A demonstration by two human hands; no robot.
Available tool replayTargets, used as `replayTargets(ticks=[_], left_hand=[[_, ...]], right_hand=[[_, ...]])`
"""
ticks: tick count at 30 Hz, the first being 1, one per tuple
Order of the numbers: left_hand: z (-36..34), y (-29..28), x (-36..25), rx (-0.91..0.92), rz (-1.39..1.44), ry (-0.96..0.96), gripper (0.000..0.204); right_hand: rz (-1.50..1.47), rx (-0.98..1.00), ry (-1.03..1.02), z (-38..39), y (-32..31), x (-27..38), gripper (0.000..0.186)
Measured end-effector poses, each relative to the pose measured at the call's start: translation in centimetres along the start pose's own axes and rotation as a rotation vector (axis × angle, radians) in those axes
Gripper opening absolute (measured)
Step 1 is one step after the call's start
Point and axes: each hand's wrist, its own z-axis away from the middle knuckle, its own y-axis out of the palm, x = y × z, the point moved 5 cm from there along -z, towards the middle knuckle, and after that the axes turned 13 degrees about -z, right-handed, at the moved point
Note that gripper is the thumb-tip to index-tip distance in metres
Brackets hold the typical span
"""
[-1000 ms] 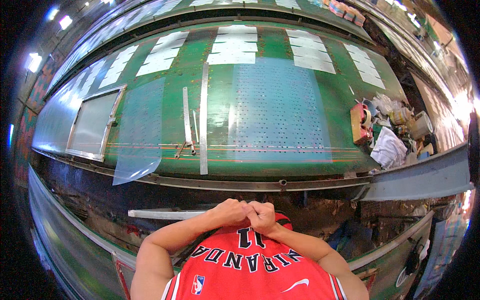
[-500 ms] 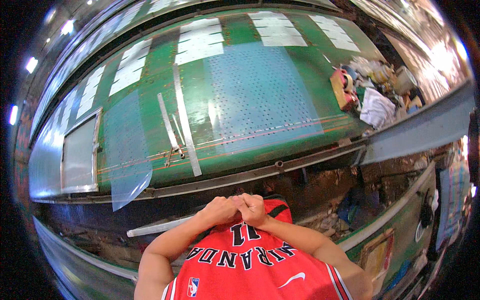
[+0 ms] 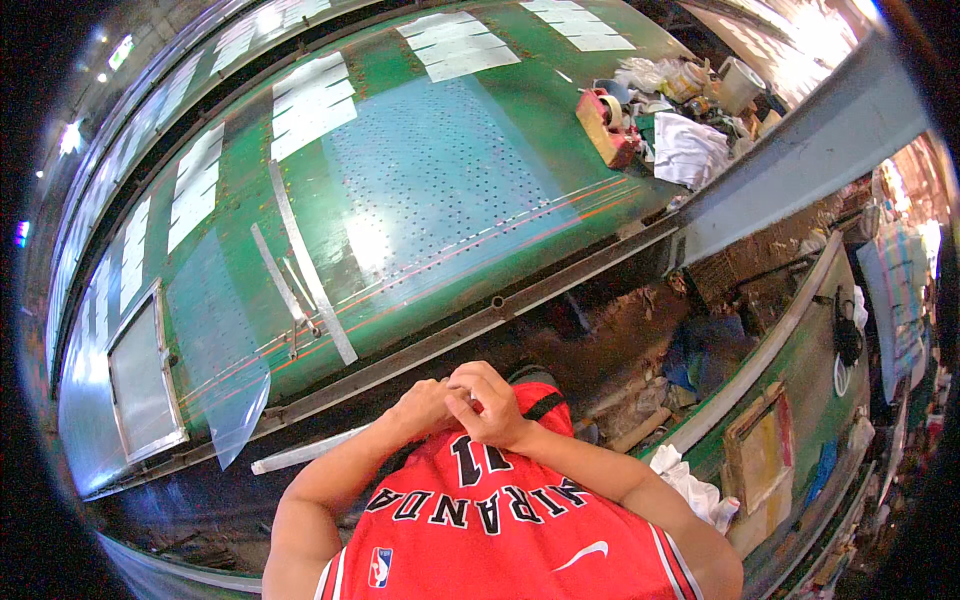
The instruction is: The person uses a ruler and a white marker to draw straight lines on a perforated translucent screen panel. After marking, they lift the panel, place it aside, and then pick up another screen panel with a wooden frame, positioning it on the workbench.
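Observation:
My left hand (image 3: 422, 404) and my right hand (image 3: 489, 402) meet in front of my red jersey (image 3: 500, 510), short of the table's near edge. The left one is closed, its fingertips running in under the right. My right fingers curl over with the thumb bent inward, leaving a small gap in which red shows. Anything small pinched between the hands is hidden. Beyond them, on a long green table (image 3: 385, 190), lies a blue see-through sheet with rows of dark dots (image 3: 450, 165).
Two metal strips (image 3: 300, 255) and a wrench (image 3: 311, 327) lie left of the dotted sheet. A second clear sheet (image 3: 240, 410) overhangs the edge near a framed screen (image 3: 145, 375). Rightward are a red tape dispenser (image 3: 607, 130), white cloth (image 3: 690, 150) and a slanting steel beam (image 3: 800, 150).
My view has turned right, so the table and its things sit further left. My right hand's fingers have lifted and loosened a little over the left hand.

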Motion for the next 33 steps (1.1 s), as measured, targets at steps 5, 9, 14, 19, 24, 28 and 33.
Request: replayTargets(ticks=[5,9,14,19,24,28,33], left_hand=[[-2.9,0.7,-0.5,0.123,-0.044,0.097,0.026],[-5.8,-1.2,-2.3,0.180,0.021,-0.135,0.032],[-7.9,-3.8,-3.7,0.109,-0.004,-0.143,0.033],[-9.1,-3.3,-3.3,0.096,0.016,-0.160,0.034],[-9.5,-2.8,-2.9,0.093,0.033,-0.135,0.036],[-8.6,-3.0,-3.7,0.070,0.030,-0.107,0.034],[-7.8,-3.1,-4.2,0.069,0.031,-0.106,0.036]], right_hand=[[0.040,-0.012,-0.134,-0.4,-3.3,0.6,0.014],[0.147,-0.101,-0.001,-1.3,-10.4,-1.1,0.008],[0.091,-0.496,0.328,-2.0,-22.8,-4.4,0.016],[0.093,-0.463,0.367,-1.9,-28.4,-4.9,0.016],[0.194,-0.403,0.398,-0.4,-26.6,-5.0,0.017],[0.196,-0.361,0.467,0.9,-24.4,-4.9,0.020],[0.192,-0.363,0.509,1.9,-23.5,-5.0,0.018]])
